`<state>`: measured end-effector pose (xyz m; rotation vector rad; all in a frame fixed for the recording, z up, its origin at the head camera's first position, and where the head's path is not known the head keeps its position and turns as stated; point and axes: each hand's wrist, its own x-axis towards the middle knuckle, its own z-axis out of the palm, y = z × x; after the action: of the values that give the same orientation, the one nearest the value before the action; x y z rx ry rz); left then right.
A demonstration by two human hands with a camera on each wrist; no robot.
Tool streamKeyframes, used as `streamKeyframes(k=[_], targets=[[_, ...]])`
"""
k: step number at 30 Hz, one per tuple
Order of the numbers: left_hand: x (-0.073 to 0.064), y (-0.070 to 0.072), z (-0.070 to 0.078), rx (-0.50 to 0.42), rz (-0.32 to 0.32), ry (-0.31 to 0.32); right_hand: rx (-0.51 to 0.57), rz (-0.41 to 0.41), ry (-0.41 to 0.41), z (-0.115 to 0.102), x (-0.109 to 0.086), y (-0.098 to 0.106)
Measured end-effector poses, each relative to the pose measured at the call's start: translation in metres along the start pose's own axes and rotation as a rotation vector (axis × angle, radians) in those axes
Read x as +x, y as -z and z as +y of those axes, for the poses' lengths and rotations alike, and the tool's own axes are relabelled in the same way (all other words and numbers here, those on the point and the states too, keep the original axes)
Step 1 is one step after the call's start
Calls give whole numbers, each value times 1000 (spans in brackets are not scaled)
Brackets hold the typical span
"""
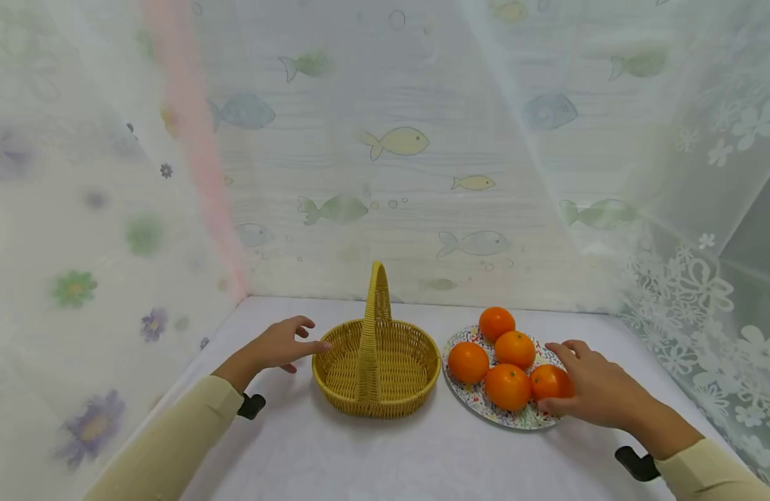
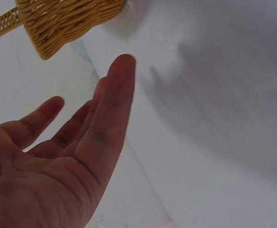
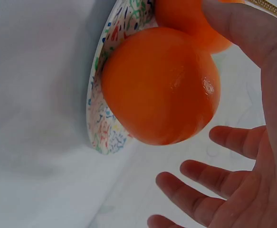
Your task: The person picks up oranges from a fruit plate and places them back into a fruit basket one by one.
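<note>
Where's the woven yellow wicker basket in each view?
Head: woven yellow wicker basket at centre, on the white table, left of the plate.
Left wrist: only its edge, top left, beyond the fingertips.
Right wrist: only a thin wicker strip, top-right corner.
Shared landmark: the basket itself.

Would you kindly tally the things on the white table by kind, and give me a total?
Round orange fruits on the plate: 5, one touched by the right hand
Woven yellow wicker basket with an upright handle: 1, the left hand at its rim
Round paper plate with a multicoloured speckled pattern: 1
Total: 7
</note>
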<state>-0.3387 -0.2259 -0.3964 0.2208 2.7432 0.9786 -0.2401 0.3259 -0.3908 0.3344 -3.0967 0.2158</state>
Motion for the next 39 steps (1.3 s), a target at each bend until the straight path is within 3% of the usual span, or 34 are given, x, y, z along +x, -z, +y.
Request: streamKeyframes(k=[9,21,32,39], targets=[[2,2,-5,-325,-153,152,35,12,36,2,5,-6],[14,-9,-23,-626,-197,160,98,-8,16,1,11,-16],[19,-22,-30,-795,-193,137,137,19,9,6,10,-12],[18,-30,-34,-810,-157,137,204,77,8,12,5,-1]])
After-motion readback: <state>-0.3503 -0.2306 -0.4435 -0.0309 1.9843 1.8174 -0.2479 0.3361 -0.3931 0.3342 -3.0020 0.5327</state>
